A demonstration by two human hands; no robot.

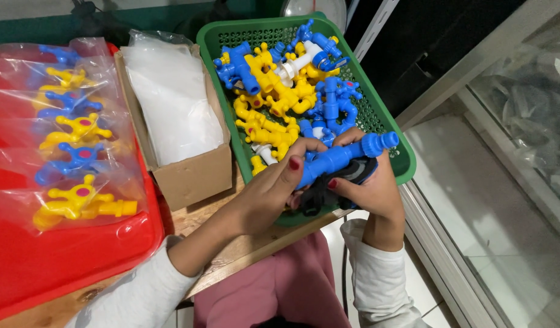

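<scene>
I judged the work to be well under way but far from over. A row of yellow and blue taps sealed in clear bags (73,140) already lay in the red tray (67,267) at the left edge of the wooden table (231,255), while the green basket (407,164) at the right edge held a loose heap of unbagged yellow and blue taps (280,91). Between them stood a cardboard box (192,173) stuffed with empty clear bags (170,103).

The blue tap (340,155) in hand sat over the basket's near rim, its threaded end pointing toward the basket's right edge. My left hand (271,191) was closed around the tap's nearer end, fingers curled over the top. My right hand (371,188) was clamped from below on the tap together with something dark (319,194) pressed against it; I could not tell what that dark piece was. Both hands touched each other at the tap's middle.
</scene>
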